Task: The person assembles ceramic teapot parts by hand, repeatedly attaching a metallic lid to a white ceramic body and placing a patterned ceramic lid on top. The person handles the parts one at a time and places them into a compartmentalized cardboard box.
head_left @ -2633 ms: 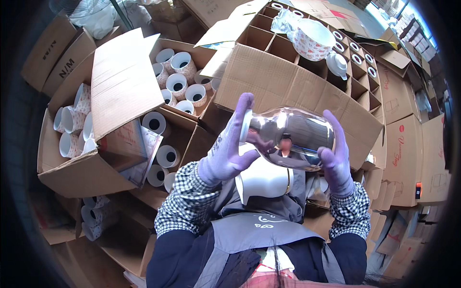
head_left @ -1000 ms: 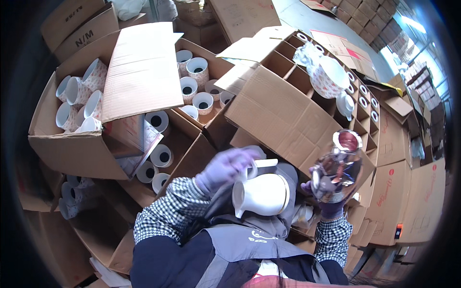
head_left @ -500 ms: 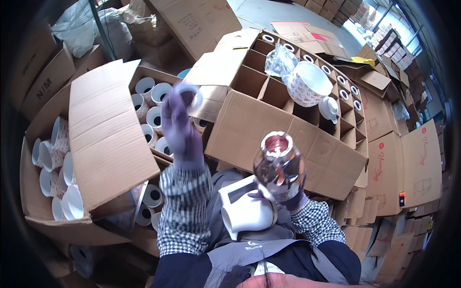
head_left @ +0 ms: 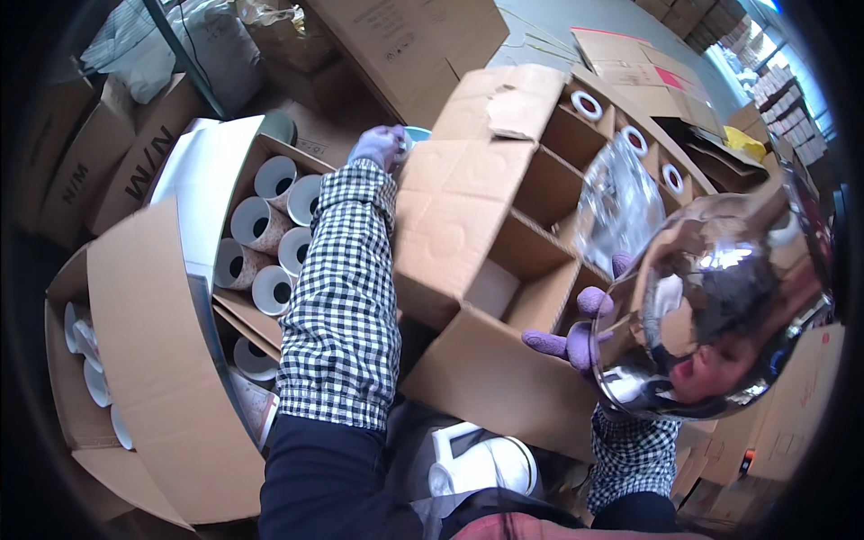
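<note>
My right hand [head_left: 580, 337], in a purple glove, grips a shiny mirror-like flask liner [head_left: 720, 297] raised close at the right; its fingers show along the liner's left side. My left arm stretches forward over the carton of cups. At its end my gloved left hand [head_left: 378, 147] is closed, beside a light blue round container [head_left: 416, 135] partly hidden behind a carton flap; what its fingers hold, I cannot make out. A white jug with a handle [head_left: 490, 465] lies tilted in my lap.
An open divided carton [head_left: 513, 360] stands ahead, with white rings [head_left: 587, 105] along its far side and clear plastic wrap [head_left: 621, 202]. On the left, patterned white cylinders [head_left: 256, 225] fill another carton, near a raised cardboard flap [head_left: 162, 360]. Flattened boxes [head_left: 630, 72] lie farther off.
My left hand has reached farther forward to the blue container; the white ring seen at it is no longer visible. My right hand has lifted the flask liner up and closer. The view has shifted.
</note>
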